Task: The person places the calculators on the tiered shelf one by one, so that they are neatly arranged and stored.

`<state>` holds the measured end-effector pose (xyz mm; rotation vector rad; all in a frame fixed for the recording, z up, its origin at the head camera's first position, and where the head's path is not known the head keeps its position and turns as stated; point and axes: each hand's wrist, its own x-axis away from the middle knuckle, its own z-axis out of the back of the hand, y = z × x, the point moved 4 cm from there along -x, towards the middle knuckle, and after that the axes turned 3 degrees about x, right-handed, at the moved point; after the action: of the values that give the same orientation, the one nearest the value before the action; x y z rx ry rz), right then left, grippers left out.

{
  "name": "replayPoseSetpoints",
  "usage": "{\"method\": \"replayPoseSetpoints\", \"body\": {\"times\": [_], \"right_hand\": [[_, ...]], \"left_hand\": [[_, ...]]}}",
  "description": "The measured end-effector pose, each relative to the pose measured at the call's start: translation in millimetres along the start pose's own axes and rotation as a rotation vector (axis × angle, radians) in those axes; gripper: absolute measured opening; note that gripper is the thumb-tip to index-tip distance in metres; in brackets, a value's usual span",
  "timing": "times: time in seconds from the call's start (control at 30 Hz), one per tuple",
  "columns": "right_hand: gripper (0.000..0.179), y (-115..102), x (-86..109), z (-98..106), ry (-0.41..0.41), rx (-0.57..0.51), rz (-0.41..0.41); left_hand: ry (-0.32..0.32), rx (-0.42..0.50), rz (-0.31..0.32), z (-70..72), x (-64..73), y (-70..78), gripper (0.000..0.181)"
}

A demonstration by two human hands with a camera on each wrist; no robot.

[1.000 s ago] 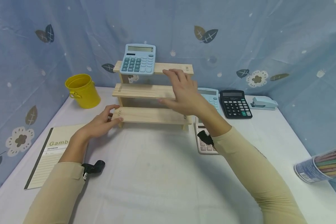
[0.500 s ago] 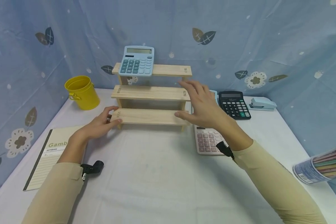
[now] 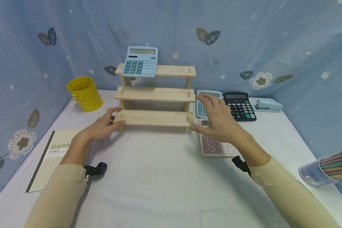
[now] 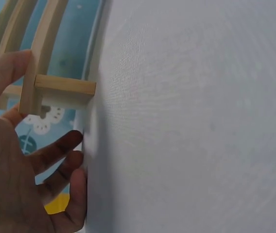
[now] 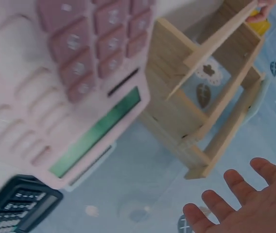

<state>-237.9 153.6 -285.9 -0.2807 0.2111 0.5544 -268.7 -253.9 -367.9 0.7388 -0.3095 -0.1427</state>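
A three-tier wooden shelf [image 3: 154, 117] stands at the back of the table, with a light blue calculator [image 3: 140, 61] leaning on its top tier. My left hand [image 3: 102, 126] pinches the left end of the lowest board between thumb and index finger; in the left wrist view the other fingers [image 4: 60, 153] are spread below it. Fingers extended and holding nothing, my right hand [image 3: 220, 118] hovers over a pink calculator [image 3: 216, 147], its fingertips close to the shelf's right end. A second blue calculator [image 3: 200, 109] lies behind that hand, partly hidden.
A black calculator [image 3: 239, 107] and a light blue stapler [image 3: 268, 105] lie at the back right. At the right edge is a cup of colored pencils [image 3: 317, 173]. A yellow bucket [image 3: 86, 95] stands back left, a notebook [image 3: 55, 155] under the left forearm. Patterned cloth [image 3: 171, 25] hangs behind.
My right hand has moved right and down, from in front of the upper tiers to over the pink calculator. The left hand stays on the shelf's left end.
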Motion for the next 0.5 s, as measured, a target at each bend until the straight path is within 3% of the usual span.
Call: {"method": "replayPoseSetpoints", "body": {"times": [0.5], "right_hand": [[0.099,24.8,23.5,-15.6,-0.086,-0.063,-0.072]], "left_hand": [[-0.022,0.003,0.007,-1.5,-3.7,-1.4,0.086]]}}
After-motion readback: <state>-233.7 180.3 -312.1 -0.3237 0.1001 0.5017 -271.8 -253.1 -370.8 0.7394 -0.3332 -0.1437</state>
